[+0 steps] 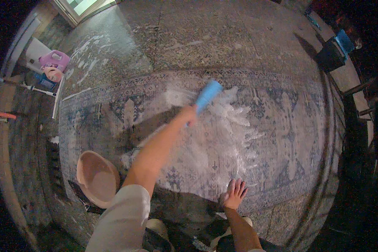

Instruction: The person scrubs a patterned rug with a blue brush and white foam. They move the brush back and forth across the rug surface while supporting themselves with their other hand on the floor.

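A patterned rug [280, 148] lies spread before me on the floor, with whitish suds [236, 113] over its middle. My left hand [188, 116] grips a blue scrubbing brush [209, 94] above the far middle of the rug; both are blurred, and the brush's underside is hidden. Near the rug's front edge, my right hand [235, 194] rests palm down on the wet pile with its fingers spread, holding nothing. To the left of my left forearm stands a beige plastic basin [97, 182] at the rug's corner.
Beyond the rug's left end are a pink detergent jug [57, 60], a smaller peach container [52, 75] and a white pole [39, 89]. Foam streaks [88, 52] mark the stone floor near a lit doorway [85, 8]. A dark bin [330, 55] stands at the far right.
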`<state>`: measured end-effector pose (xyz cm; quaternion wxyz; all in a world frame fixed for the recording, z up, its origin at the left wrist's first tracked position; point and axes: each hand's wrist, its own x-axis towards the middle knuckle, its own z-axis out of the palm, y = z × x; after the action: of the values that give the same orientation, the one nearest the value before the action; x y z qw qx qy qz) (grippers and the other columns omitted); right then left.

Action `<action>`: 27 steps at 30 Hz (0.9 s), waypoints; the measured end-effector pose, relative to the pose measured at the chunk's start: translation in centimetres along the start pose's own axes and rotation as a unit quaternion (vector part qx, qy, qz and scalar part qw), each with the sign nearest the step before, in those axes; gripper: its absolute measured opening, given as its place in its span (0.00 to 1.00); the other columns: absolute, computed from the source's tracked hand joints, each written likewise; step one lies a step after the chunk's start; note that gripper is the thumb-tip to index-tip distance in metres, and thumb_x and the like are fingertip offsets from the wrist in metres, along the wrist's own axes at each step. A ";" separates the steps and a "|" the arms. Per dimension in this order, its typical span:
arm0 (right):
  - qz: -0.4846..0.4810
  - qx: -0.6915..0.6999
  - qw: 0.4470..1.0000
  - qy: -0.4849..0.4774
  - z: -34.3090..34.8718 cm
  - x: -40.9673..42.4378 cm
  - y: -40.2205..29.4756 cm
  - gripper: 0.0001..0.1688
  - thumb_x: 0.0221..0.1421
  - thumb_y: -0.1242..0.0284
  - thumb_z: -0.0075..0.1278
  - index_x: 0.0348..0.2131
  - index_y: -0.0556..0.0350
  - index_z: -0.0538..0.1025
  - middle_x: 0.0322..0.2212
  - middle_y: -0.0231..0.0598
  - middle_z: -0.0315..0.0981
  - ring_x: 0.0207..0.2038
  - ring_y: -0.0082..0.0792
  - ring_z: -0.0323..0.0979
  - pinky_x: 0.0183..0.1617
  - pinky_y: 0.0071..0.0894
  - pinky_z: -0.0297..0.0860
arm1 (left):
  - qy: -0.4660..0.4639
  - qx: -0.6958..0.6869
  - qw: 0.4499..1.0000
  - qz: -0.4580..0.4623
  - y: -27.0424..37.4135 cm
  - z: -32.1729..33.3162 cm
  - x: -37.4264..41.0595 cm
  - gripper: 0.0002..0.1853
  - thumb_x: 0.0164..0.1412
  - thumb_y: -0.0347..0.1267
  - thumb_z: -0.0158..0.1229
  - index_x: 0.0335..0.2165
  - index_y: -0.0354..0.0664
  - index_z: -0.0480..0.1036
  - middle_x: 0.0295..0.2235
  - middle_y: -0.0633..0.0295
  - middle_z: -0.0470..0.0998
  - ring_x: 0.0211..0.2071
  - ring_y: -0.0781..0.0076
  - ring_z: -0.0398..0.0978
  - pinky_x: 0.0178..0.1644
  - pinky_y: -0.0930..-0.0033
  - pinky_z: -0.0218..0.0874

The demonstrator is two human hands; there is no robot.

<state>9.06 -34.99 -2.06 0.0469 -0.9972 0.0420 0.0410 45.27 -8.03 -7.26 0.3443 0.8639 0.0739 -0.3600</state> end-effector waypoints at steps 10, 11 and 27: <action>0.013 -0.036 0.999 -0.015 -0.1 0.3 0.3 0.37 0.42 0.65 0.38 0.55 0.47 0.52 0.57 0.41 0.40 0.59 0.49 0.35 0.60 0.55 0.33 | -0.091 -0.263 0.955 0.105 3.3 2.3 -3.4 0.08 0.43 0.28 0.52 0.18 0.31 0.68 0.14 0.54 0.71 0.12 0.65 0.69 0.17 0.63 0.60; 0.009 -0.038 0.999 -0.016 0.4 0.2 -0.1 0.37 0.42 0.65 0.37 0.55 0.47 0.52 0.57 0.41 0.40 0.59 0.49 0.35 0.59 0.55 0.33 | -0.132 -0.259 0.957 0.020 3.9 2.5 -3.9 0.09 0.44 0.29 0.52 0.19 0.31 0.68 0.15 0.54 0.71 0.12 0.64 0.69 0.17 0.62 0.60; 0.001 0.007 1.000 0.006 -0.7 0.3 -0.3 0.40 0.39 0.65 0.39 0.55 0.48 0.53 0.57 0.42 0.40 0.59 0.49 0.36 0.59 0.56 0.32 | -0.057 -0.222 0.970 0.079 3.7 -1.0 1.1 0.13 0.42 0.33 0.57 0.23 0.32 0.69 0.18 0.49 0.71 0.18 0.61 0.71 0.24 0.61 0.63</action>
<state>9.40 -34.78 -1.36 0.0534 -0.9970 0.0438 0.0343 48.06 -10.34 -5.49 0.5583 0.7471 0.0637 -0.3552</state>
